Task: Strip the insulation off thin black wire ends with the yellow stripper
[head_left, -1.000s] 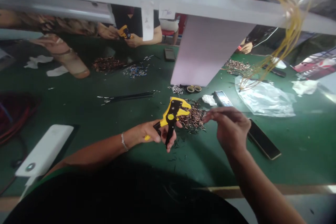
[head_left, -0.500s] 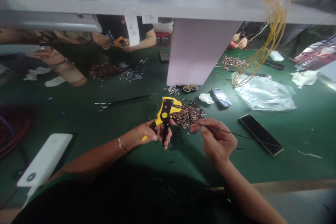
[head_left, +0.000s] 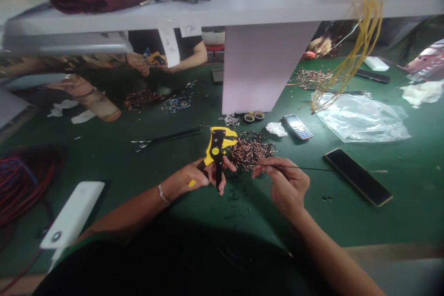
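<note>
My left hand (head_left: 197, 175) grips the handles of a yellow and black wire stripper (head_left: 215, 150), its jaws pointing up and to the right. Pinched in the fingers of my right hand (head_left: 287, 185) is a thin black wire (head_left: 314, 168), which runs off to the right past the black smartphone. The wire's near end lies by my fingertips, apart from the stripper's jaws. Between and just beyond both hands spreads a heap of short copper-and-black wire scraps (head_left: 253, 150). Several black wires with bare ends (head_left: 169, 137) lie to the left on the green table (head_left: 138, 217).
Around me are a keypad phone (head_left: 297, 127), a black smartphone (head_left: 359, 176), a white power bank (head_left: 73, 215), tape rolls (head_left: 254, 117) and a plastic bag (head_left: 360, 118). A white shelf (head_left: 243, 7) crosses above, yellow wires (head_left: 364, 32) hanging from it. Co-workers' hands (head_left: 140, 62) work across the table.
The view has shifted slightly, so table items sit farther right. My right hand still pinches the black wire, whose far end points less downward. The stripper stays in my left hand.
</note>
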Action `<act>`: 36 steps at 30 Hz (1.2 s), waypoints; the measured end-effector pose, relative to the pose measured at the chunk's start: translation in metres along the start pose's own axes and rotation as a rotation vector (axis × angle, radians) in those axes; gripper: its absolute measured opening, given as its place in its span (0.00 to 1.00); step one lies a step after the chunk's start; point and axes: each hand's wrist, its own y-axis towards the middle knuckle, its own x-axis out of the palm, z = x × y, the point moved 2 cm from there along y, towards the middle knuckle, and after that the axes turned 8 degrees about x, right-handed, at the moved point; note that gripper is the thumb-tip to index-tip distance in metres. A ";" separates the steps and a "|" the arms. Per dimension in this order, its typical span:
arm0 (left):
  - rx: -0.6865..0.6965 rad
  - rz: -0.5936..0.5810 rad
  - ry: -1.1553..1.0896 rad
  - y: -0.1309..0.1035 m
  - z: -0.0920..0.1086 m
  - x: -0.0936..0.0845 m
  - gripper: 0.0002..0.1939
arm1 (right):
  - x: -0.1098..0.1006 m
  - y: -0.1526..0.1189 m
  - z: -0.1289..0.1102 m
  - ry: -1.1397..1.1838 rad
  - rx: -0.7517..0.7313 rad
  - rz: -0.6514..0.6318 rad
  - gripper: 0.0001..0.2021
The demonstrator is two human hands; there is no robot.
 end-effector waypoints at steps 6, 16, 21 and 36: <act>-0.013 -0.007 -0.015 0.000 -0.001 -0.002 0.35 | 0.000 0.000 0.003 -0.004 0.069 -0.019 0.05; -0.067 -0.015 0.013 -0.002 -0.001 0.004 0.28 | 0.010 0.006 0.000 0.142 0.267 -0.086 0.03; -0.096 -0.032 0.046 0.000 0.003 0.008 0.25 | 0.012 0.007 0.008 0.104 0.356 -0.194 0.05; -0.051 0.048 0.011 0.001 0.006 0.010 0.28 | 0.000 0.017 0.007 0.166 0.266 -0.060 0.05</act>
